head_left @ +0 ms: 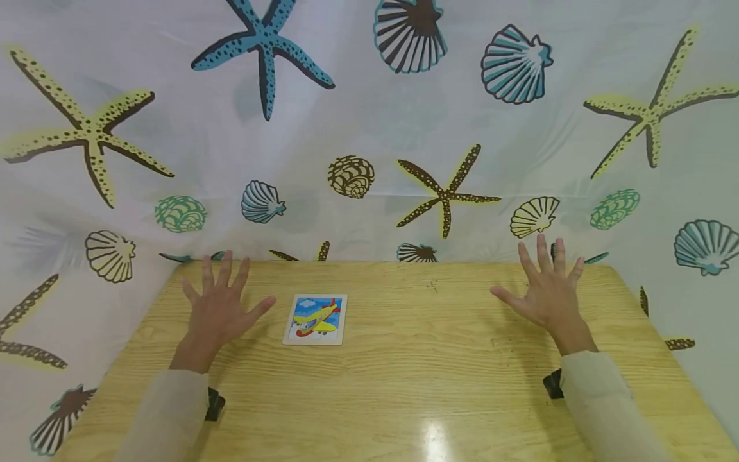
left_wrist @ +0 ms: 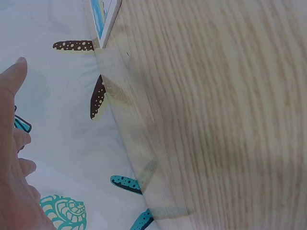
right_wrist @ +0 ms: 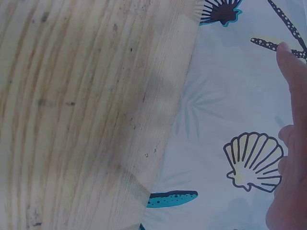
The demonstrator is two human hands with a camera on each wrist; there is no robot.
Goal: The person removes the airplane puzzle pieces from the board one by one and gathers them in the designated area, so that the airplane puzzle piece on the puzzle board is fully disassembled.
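Observation:
A small square picture puzzle with a yellow and red airplane on blue lies flat on the wooden table, left of the middle. Just left of it, my left hand is held over the table with fingers spread, holding nothing. On the far right side my right hand has its fingers spread too, and nothing is in it. In the left wrist view, a corner of the puzzle shows at the top, while the left hand is at the left edge. The right hand appears at the right edge of its wrist view.
The wooden table has its far edge against a white cloth printed with starfish and shells, which also hangs at both sides. A black device sits at the left wrist and another at the right wrist.

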